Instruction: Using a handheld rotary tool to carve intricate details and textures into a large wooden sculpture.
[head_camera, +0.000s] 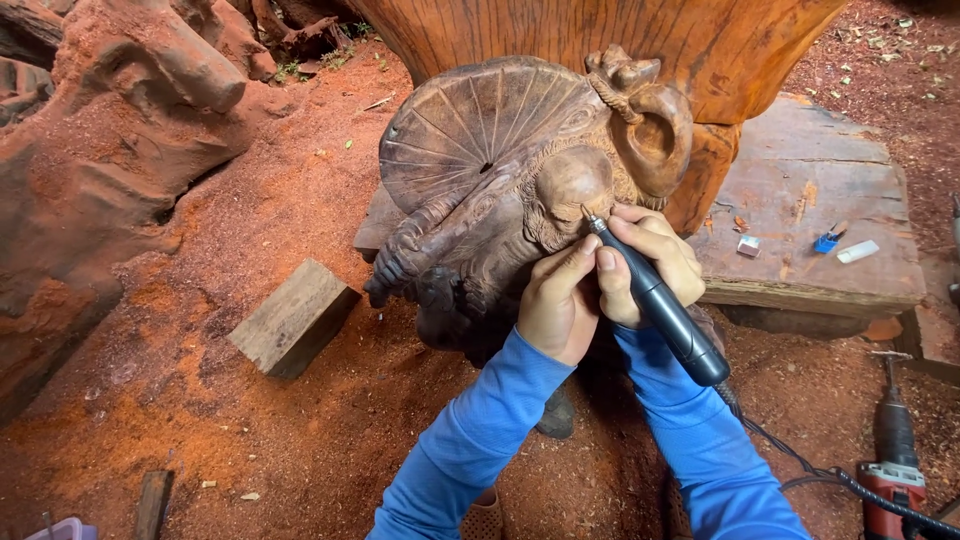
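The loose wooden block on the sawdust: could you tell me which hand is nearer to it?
Left. The left hand rests on the carved figure, right of the wooden block; the right hand, holding the rotary carving tool, sits farther right.

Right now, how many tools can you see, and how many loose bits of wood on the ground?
Power tools: 2, the black rotary carving pen in the right hand and the red corded tool on the sawdust.
Loose wood pieces: 2, the wooden block and a small dark stick.
Total: 4
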